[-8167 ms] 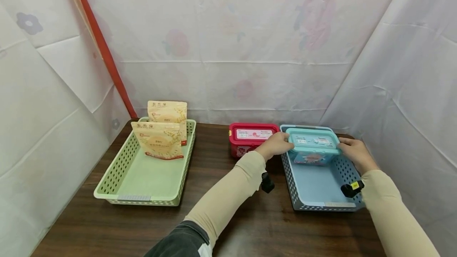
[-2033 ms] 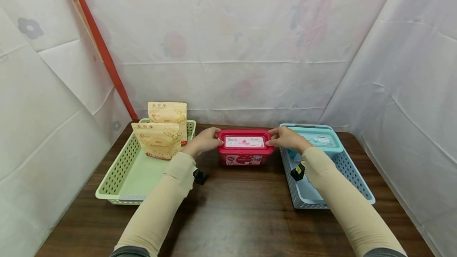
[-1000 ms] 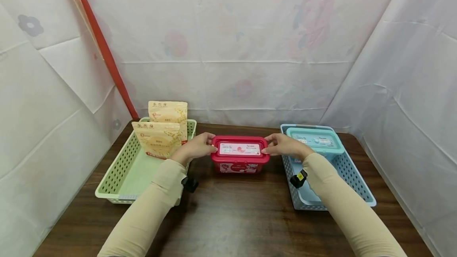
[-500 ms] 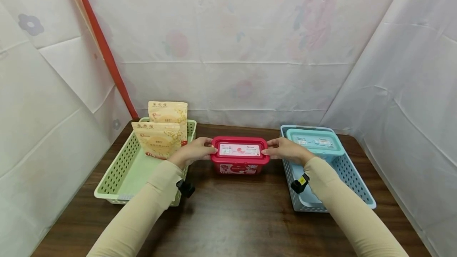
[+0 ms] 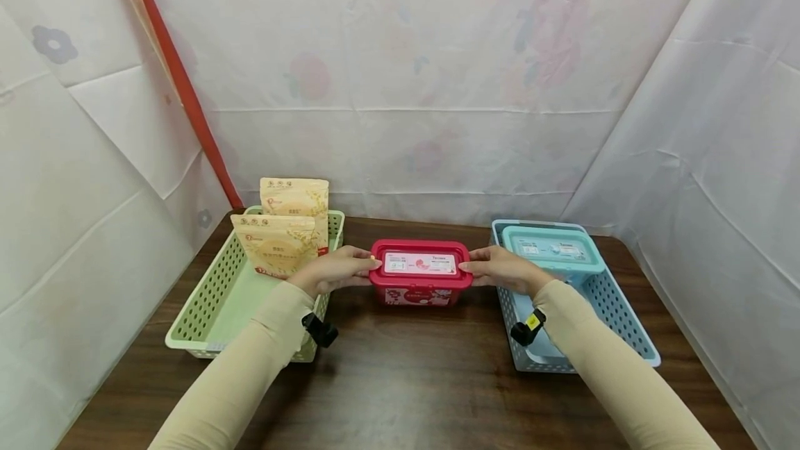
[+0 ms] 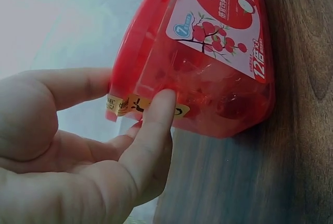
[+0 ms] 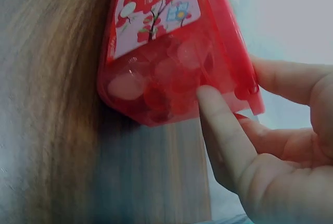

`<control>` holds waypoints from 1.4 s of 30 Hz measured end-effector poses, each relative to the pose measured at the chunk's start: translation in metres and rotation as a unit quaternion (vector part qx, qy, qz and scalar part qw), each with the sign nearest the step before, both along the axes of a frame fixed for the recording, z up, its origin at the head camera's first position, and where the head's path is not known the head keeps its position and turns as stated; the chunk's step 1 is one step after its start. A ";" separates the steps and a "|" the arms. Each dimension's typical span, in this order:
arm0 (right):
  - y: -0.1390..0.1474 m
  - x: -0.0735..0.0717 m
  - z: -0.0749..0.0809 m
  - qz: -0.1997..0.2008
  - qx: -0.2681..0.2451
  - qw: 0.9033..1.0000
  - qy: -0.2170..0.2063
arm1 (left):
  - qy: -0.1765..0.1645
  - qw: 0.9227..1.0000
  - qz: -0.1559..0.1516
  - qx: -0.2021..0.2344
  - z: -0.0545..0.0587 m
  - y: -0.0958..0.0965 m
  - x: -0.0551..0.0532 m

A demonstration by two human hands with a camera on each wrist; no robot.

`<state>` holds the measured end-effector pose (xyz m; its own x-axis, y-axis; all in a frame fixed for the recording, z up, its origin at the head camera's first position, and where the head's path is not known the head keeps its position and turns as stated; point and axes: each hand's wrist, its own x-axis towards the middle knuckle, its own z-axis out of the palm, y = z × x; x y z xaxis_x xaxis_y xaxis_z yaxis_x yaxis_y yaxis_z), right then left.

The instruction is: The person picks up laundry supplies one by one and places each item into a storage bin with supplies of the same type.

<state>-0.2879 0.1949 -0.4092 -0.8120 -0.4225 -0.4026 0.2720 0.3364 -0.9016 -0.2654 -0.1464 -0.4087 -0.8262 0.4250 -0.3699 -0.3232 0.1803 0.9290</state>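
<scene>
A red lidded plastic box (image 5: 420, 273) stands upright on the dark wooden table, between the two baskets. Its translucent walls show rounded pod-like contents, and a cherry label covers the front. My left hand (image 5: 331, 269) holds its left end, with the thumb at the lid rim and fingertips against the end wall (image 6: 203, 94). At the right end, my right hand (image 5: 506, 270) pinches the box in the same way. The right wrist view shows one finger (image 7: 221, 120) touching the red wall below the lid (image 7: 234, 36).
On the left, a green basket (image 5: 198, 301) contains two yellow pouches (image 5: 275, 245). To the right stands a blue basket (image 5: 615, 301) with a light-blue lidded box (image 5: 555, 247) at its far end. White patterned cloth (image 5: 400, 89) encloses the table's back and sides.
Earlier, both hands held the light-blue box in the blue basket. They moved to the red box, which shifted left and nearer. Lately the box has stayed still while the fingers shifted slightly.
</scene>
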 end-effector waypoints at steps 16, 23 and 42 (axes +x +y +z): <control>0.001 0.014 -0.003 -0.022 -0.037 0.999 0.017 | 0.007 1.000 0.005 0.004 0.000 0.000 0.003; 0.001 0.015 -0.004 -0.032 -0.053 0.998 0.014 | 0.013 1.000 0.017 -0.006 0.000 0.002 0.003; 0.004 0.024 0.003 -0.059 -0.046 0.997 0.031 | 0.038 0.999 0.037 0.004 0.004 0.006 0.005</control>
